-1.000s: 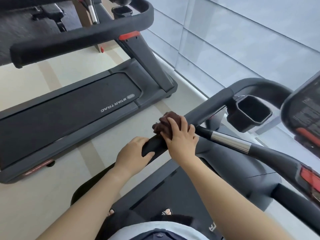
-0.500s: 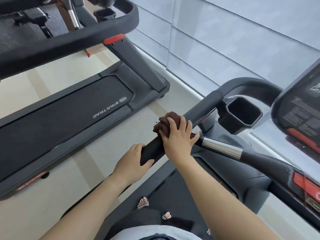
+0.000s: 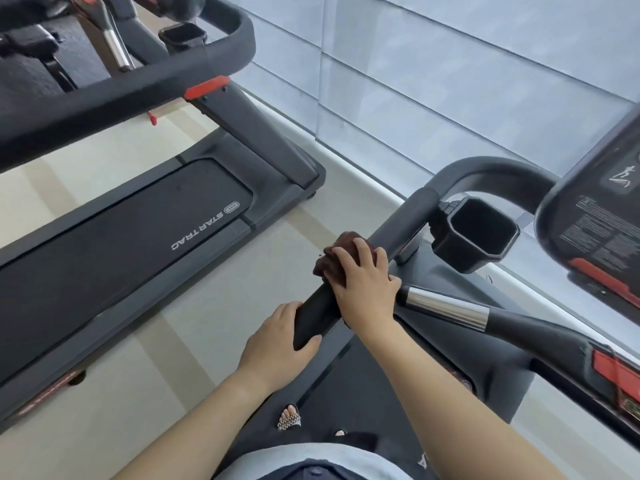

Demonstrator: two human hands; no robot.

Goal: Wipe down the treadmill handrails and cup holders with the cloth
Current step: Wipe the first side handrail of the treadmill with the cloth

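Brown cloth sits bunched on the black handrail, pressed under the right hand, whose grip is closed over the cloth and the rail. Just below it, the left hand wraps the rail's end, grip closed on the handrail. An empty black cup holder hangs just beside the rail, farther up.

Matt black handrail, nappy brown cloth, glossy metal sleeve.

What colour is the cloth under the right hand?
Dark reddish-brown cloth, pressed on the black handrail by the right hand; head view.
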